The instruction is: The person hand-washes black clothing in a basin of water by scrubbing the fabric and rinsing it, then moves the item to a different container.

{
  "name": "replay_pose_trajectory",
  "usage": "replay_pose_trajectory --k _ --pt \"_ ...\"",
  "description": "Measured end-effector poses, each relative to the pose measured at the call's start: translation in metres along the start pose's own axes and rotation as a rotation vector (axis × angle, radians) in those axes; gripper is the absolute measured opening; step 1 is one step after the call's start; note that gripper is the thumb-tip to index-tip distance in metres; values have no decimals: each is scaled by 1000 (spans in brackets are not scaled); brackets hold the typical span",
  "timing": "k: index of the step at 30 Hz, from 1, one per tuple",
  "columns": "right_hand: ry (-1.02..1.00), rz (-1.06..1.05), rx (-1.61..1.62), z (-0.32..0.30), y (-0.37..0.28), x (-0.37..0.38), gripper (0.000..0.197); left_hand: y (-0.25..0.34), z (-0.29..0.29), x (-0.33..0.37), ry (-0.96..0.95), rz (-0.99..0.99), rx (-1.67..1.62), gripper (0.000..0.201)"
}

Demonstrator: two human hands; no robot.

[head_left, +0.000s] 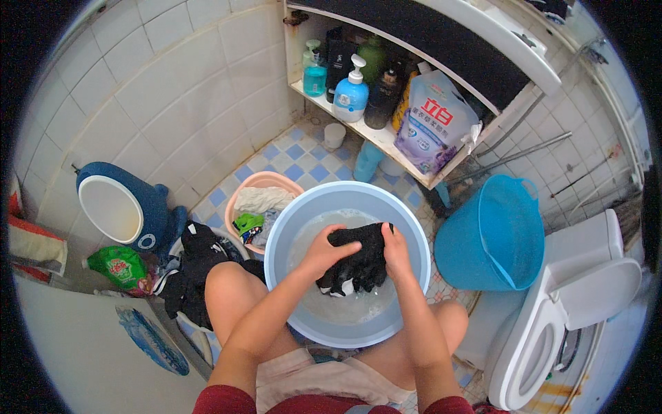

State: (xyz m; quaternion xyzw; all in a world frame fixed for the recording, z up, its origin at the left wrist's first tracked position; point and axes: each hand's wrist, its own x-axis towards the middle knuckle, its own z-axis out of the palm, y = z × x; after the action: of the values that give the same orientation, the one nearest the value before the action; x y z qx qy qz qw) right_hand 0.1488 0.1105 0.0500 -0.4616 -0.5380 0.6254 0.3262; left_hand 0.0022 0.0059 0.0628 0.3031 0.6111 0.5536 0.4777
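Well within the basin's (345, 186) rim, left hand (324, 250) and right hand (395, 252) pinch black cloth (358, 259), open water (352, 312) nearside.

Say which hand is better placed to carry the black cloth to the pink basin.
Probably the left hand. It and the right hand both grip the black cloth, but the left is on the side nearer the pink basin, which sits left of the blue basin.

- Your shirt (310, 406): dark red, with a grey patch (360, 410) at the front.
- Your sleeves (224, 400): matching dark red, short.
- Your shorts (296, 379): pale beige, creased.
- Your forearms (276, 303), hands (329, 250) and knees (229, 288): bare.
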Motion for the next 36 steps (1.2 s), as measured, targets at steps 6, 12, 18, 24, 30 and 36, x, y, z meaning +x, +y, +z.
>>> replay_pose_trajectory --k 6,12,18,24,30,36 --pt "-149 49 -24 -12 -5 4 36 7 -5 2 -53 -34 22 39" --pt "-65 -397 -361 34 -14 -41 36 -3 4 0 29 -124 -481 36" --pt "-130 -166 -304 39 -2 -42 42 -22 26 -11 -27 8 -310 38" --pt "-288 -490 -448 59 15 -62 47 -31 14 13 256 -115 -472 30" --pt "-125 -190 -252 39 9 -25 43 -32 28 -8 51 -202 -444 39" --pt "-351 -520 -413 60 22 -65 49 -29 10 14 236 -184 -470 32"
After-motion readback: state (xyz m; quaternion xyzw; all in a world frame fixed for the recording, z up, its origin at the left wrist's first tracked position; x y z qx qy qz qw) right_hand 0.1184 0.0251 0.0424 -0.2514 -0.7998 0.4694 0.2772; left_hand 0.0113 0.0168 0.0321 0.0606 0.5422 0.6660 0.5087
